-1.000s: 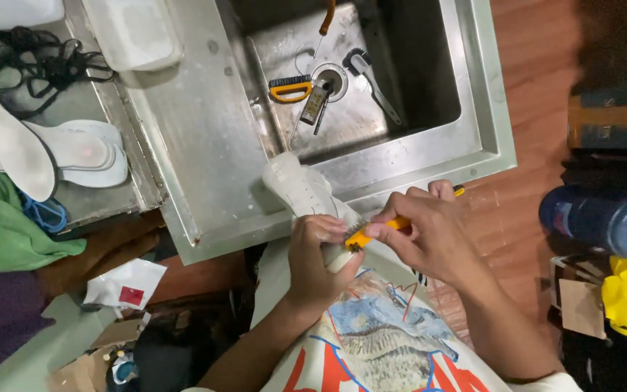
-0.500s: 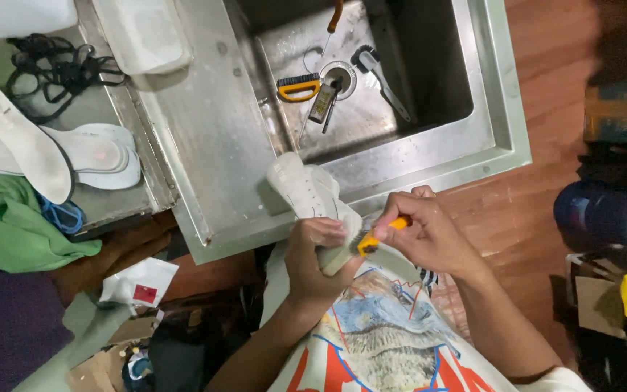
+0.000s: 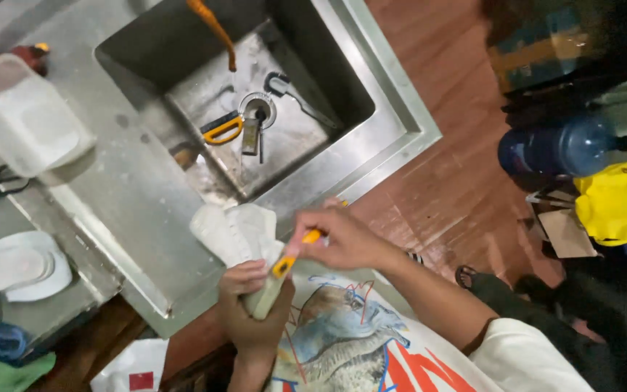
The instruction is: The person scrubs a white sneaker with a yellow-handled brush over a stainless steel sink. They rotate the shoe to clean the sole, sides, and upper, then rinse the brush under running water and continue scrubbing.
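Observation:
My left hand grips the heel end of a white shoe, which rests over the front rim of a steel sink. My right hand holds a slim tool with an orange-yellow handle, its tip against the pale edge of the shoe's sole near my left thumb. Both hands sit close together just in front of the sink, above my printed white shirt.
The sink basin holds an orange-handled tool, a metal tool and a drain. A clear plastic tub sits on the counter at left, white insoles below it. A blue bottle and yellow bag lie right.
The view has swung, so the sink now sits higher and further left. My right hand has slid the orange-handled tool down toward my left hand along the shoe's edge.

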